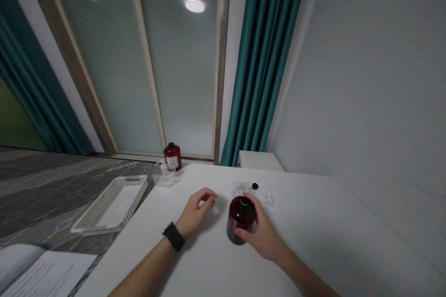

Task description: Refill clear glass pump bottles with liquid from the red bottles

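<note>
A dark reddish-brown bottle (234,229) stands on the white table, its uncapped mouth pointing up. My right hand (266,236) is wrapped round its right side, thumb in front and fingers behind. To the left of the bottle, my left hand (197,211) hovers loosely curled with nothing visible in it; a black watch (173,236) is on that wrist. Just behind the bottle are a small black cap (255,186), a clear plastic bag (240,188) and a whitish pump dispenser (269,195).
A second brown bottle (172,160), labelled and black-capped, stands at the table's far left corner beside a bagged pump (164,174). Left of the white table (299,222) are a white perforated basket (94,229) and an open book (52,271). A white cabinet (259,160) stands behind.
</note>
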`<state>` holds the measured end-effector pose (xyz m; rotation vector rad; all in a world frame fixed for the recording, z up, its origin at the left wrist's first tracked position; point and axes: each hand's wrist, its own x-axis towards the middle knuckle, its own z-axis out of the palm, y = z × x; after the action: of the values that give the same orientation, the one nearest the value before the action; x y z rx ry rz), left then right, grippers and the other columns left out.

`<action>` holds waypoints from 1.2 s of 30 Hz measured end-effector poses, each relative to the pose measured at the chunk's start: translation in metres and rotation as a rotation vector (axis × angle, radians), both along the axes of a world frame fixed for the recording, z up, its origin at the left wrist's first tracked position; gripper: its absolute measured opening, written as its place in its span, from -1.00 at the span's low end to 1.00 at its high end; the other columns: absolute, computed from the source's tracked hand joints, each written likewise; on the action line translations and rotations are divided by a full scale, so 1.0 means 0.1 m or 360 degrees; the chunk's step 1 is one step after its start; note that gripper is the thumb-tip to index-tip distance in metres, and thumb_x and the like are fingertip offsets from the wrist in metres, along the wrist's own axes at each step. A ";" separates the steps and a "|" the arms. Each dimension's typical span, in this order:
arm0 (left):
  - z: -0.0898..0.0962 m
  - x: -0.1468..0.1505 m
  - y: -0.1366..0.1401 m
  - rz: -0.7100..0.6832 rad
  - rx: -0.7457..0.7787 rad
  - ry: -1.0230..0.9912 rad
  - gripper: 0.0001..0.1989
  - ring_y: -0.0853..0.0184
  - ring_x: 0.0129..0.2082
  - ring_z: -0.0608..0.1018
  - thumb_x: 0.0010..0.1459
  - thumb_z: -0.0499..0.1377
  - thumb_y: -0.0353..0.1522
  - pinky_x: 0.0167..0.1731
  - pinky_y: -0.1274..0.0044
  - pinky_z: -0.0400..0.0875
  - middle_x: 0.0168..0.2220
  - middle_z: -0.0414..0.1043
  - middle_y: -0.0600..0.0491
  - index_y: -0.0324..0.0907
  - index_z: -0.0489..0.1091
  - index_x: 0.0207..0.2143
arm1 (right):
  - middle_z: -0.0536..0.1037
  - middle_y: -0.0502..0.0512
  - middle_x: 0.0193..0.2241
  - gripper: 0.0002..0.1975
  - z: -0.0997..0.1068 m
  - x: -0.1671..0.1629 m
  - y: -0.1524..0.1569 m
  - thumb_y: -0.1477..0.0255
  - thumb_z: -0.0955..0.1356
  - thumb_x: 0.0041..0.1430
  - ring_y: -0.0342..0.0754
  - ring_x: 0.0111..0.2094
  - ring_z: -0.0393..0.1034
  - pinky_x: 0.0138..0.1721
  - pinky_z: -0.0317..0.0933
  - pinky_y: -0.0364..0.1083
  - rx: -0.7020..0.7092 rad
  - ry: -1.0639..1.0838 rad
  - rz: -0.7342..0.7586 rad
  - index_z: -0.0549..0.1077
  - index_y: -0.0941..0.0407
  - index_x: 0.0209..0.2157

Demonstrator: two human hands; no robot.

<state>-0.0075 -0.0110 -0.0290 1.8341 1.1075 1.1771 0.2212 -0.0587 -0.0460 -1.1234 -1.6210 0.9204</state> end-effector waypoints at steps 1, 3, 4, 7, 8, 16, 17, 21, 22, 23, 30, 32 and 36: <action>-0.01 0.03 0.02 -0.0005 -0.0011 0.0015 -0.77 0.26 -0.31 0.51 0.24 0.10 -0.23 -0.25 0.46 0.39 -0.34 0.49 0.01 -0.20 0.43 -0.30 | 0.31 0.21 0.20 -0.17 -0.01 0.06 -0.01 0.56 0.46 -0.16 0.16 0.23 0.19 0.29 -0.01 0.20 -0.0011 -0.0001 -0.0034 0.16 0.03 0.19; 0.00 0.09 0.05 -0.0013 -0.0024 0.0058 -0.77 0.26 -0.29 0.51 0.24 0.10 -0.22 -0.24 0.46 0.40 -0.30 0.50 0.00 -0.20 0.42 -0.27 | 0.28 0.22 0.22 -0.16 -0.05 0.18 -0.03 0.55 0.46 -0.16 0.18 0.26 0.15 0.30 -0.06 0.21 -0.0024 -0.0002 -0.0113 0.15 0.03 0.20; 0.01 0.12 0.08 -0.0027 -0.0025 0.0091 -0.77 0.26 -0.29 0.51 0.25 0.09 -0.22 -0.25 0.46 0.40 -0.29 0.49 0.00 -0.20 0.42 -0.24 | 0.29 0.22 0.22 -0.16 -0.07 0.24 -0.03 0.54 0.46 -0.16 0.20 0.26 0.15 0.30 -0.06 0.22 -0.0028 -0.0003 -0.0155 0.16 0.03 0.20; 0.04 0.23 0.15 -0.0093 0.0018 0.0223 -0.79 0.26 -0.27 0.51 0.24 0.09 -0.26 -0.27 0.46 0.41 -0.26 0.46 0.00 -0.18 0.38 -0.15 | 0.31 0.21 0.21 -0.17 -0.12 0.43 -0.04 0.51 0.47 -0.16 0.22 0.25 0.17 0.29 -0.04 0.24 -0.0018 -0.0002 -0.0269 0.18 0.02 0.19; 0.05 0.27 0.18 -0.0114 0.0050 0.0271 -0.78 0.24 -0.24 0.51 0.22 0.11 -0.28 -0.24 0.44 0.42 -0.23 0.46 -0.01 -0.17 0.36 -0.11 | 0.32 0.21 0.20 -0.18 -0.14 0.49 -0.03 0.49 0.47 -0.16 0.22 0.25 0.17 0.29 -0.05 0.24 -0.0002 -0.0001 -0.0294 0.19 0.02 0.18; -0.14 0.58 0.49 -0.0179 0.0153 0.0557 -0.23 0.03 0.09 0.39 -0.03 0.36 -0.23 0.15 0.17 0.26 0.09 0.31 -0.20 -0.21 0.18 0.20 | 0.29 0.21 0.22 -0.23 -0.26 0.68 0.00 0.43 0.46 -0.08 0.21 0.26 0.13 0.29 -0.06 0.27 0.0076 -0.0022 -0.0346 0.18 0.00 0.19; -0.17 0.60 0.52 -0.0185 0.0130 0.0568 -0.19 0.01 0.10 0.39 -0.05 0.38 -0.23 0.15 0.17 0.26 0.10 0.30 -0.21 -0.22 0.17 0.22 | 0.28 0.22 0.22 -0.22 -0.26 0.67 0.00 0.43 0.46 -0.08 0.21 0.27 0.13 0.29 -0.06 0.27 0.0083 -0.0017 -0.0349 0.17 0.01 0.19; -0.25 0.65 0.59 -0.0199 0.0067 0.0592 -0.24 0.05 0.01 0.46 -0.06 0.39 -0.24 0.07 0.22 0.33 0.02 0.39 -0.19 -0.23 0.22 0.17 | 0.29 0.22 0.22 -0.22 -0.25 0.65 -0.01 0.44 0.46 -0.11 0.22 0.26 0.14 0.30 -0.06 0.26 0.0081 -0.0002 -0.0385 0.19 0.01 0.18; -0.25 0.64 0.59 -0.0206 0.0060 0.0599 -0.27 0.06 -0.03 0.48 -0.05 0.39 -0.24 0.04 0.24 0.35 -0.01 0.42 -0.18 -0.24 0.24 0.15 | 0.29 0.22 0.22 -0.22 -0.25 0.65 -0.01 0.44 0.46 -0.12 0.22 0.26 0.15 0.29 -0.04 0.26 0.0070 0.0003 -0.0383 0.19 0.01 0.18; -0.25 0.63 0.58 -0.0215 0.0055 0.0604 -0.30 0.08 -0.06 0.50 -0.05 0.38 -0.24 0.00 0.26 0.37 -0.05 0.44 -0.16 -0.24 0.25 0.13 | 0.29 0.22 0.21 -0.21 -0.24 0.65 -0.01 0.45 0.46 -0.12 0.22 0.25 0.16 0.28 -0.03 0.26 0.0058 0.0008 -0.0379 0.19 0.01 0.18; -0.15 0.35 0.46 -0.0348 0.0024 0.0653 -0.33 0.12 -0.14 0.52 -0.09 0.40 -0.26 -0.06 0.33 0.40 -0.12 0.46 -0.09 -0.22 0.29 0.06 | 0.32 0.24 0.19 -0.23 -0.24 0.62 0.00 0.43 0.46 -0.12 0.23 0.22 0.20 0.27 0.00 0.27 0.0101 -0.0010 -0.0406 0.18 0.03 0.17; -0.13 0.22 0.42 -0.0379 0.0011 0.0669 -0.34 0.12 -0.13 0.51 -0.09 0.40 -0.27 -0.05 0.33 0.39 -0.11 0.45 -0.09 -0.22 0.29 0.06 | 0.33 0.24 0.18 -0.23 -0.23 0.58 0.02 0.44 0.46 -0.12 0.23 0.22 0.21 0.26 0.00 0.28 0.0122 -0.0031 -0.0417 0.19 0.03 0.16; -0.15 0.01 0.38 -0.0352 -0.0015 0.0619 -0.36 0.15 -0.14 0.50 -0.06 0.38 -0.28 -0.06 0.34 0.39 -0.11 0.43 -0.06 -0.20 0.26 0.07 | 0.34 0.24 0.16 -0.24 -0.21 0.47 0.13 0.43 0.46 -0.12 0.22 0.19 0.25 0.24 0.07 0.25 0.0141 0.0003 -0.0368 0.19 0.03 0.16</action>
<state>-0.0067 0.0265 -0.0439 2.1724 1.0749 0.7043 0.2681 -0.0457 -0.0668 -1.2178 -1.4791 0.6925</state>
